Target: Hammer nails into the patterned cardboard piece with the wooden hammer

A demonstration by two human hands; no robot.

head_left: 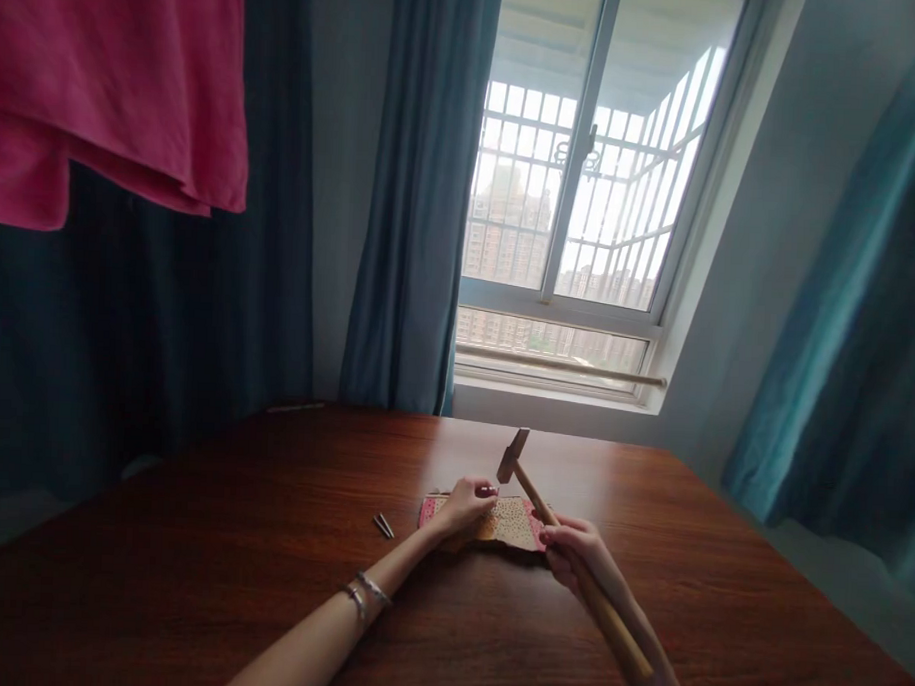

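Observation:
My right hand point(577, 555) is closed around the wooden handle of a hammer point(511, 459). The hammer's head is raised, just right of my left hand point(467, 505). My left hand has its fingers pinched together over a flat patterned piece point(517, 523), tan with dark dots and pink at both ends. What those fingers hold, if anything, is too small to make out. The piece lies on the table, its near edge ragged. Two short metal rods point(383, 526) lie side by side on the wood, left of it.
The brown wooden table point(270, 567) stretches toward a barred window point(568, 187) at the back. Blue curtains point(424, 202) hang beside the window. A pink cloth point(121, 91) hangs at upper left, and a thin pale strip point(296, 407) lies at the table's far left edge.

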